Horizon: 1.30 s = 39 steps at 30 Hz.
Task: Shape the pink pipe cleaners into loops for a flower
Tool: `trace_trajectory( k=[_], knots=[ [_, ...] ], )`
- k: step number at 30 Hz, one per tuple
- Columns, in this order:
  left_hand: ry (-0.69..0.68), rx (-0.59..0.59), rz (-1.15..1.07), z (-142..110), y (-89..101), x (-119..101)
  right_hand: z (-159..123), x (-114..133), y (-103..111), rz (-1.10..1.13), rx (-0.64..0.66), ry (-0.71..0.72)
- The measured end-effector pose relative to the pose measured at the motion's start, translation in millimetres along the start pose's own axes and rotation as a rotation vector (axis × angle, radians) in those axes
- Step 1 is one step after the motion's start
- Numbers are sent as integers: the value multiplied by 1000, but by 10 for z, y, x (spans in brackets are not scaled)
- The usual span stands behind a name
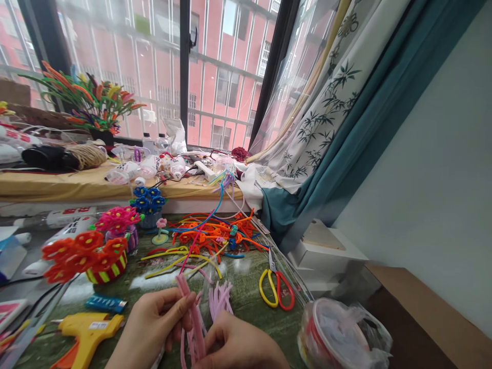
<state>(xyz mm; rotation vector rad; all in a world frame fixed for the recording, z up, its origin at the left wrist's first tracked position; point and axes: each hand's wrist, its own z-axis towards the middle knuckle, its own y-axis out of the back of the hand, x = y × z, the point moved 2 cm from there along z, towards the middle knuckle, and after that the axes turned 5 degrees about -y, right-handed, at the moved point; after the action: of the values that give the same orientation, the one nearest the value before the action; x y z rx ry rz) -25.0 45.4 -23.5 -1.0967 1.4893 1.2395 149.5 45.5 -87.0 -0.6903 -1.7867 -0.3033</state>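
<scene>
At the table's near edge, my left hand (163, 318) pinches a bundle of pink pipe cleaners (195, 328) between thumb and fingers. My right hand (236, 343) closes on the lower part of the same bundle, its fingertips partly hidden. Just beyond the right hand lies a bunch of lilac pipe cleaners (220, 300). Yellow pipe cleaners (184, 256) are strewn ahead of my hands, and behind them is a heap of orange ones (200, 230). Scissors (274, 284) with one yellow and one red handle rest to the right.
A yellow glue gun (90, 333) lies at left, near a blue packet (105, 303). Pipe-cleaner flowers in orange (77, 253), pink (119, 219) and blue (148, 200) stand behind. A plastic-wrapped tub (338, 333) sits at right. Bottles (149, 166) clutter the windowsill.
</scene>
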Motion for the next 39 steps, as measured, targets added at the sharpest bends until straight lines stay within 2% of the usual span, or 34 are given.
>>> trace_trajectory(
  k=[5, 13, 18, 22, 30, 34, 39],
  knots=[
    [-3, -30, 46, -17, -20, 34, -2, 4, -8, 7, -11, -38],
    [6, -7, 60, 25, -49, 72, 4, -6, 4, -20, 6, -15],
    [-111, 22, 164, 60, -39, 67, -8, -8, 22, -100, 9, -30],
    [-154, 103, 92, 58, -70, 62, 12, -88, 66, -217, 15, -52],
    [-71, 15, 11, -9, -71, 2, 85, -227, 120, -361, 119, -57],
    [-60, 6, -14, -54, -40, -45, 74, -196, 99, -338, 91, -59],
    [-62, -32, -37, -119, -49, -97, 16, 3, 3, -94, 10, 14]
  ],
)
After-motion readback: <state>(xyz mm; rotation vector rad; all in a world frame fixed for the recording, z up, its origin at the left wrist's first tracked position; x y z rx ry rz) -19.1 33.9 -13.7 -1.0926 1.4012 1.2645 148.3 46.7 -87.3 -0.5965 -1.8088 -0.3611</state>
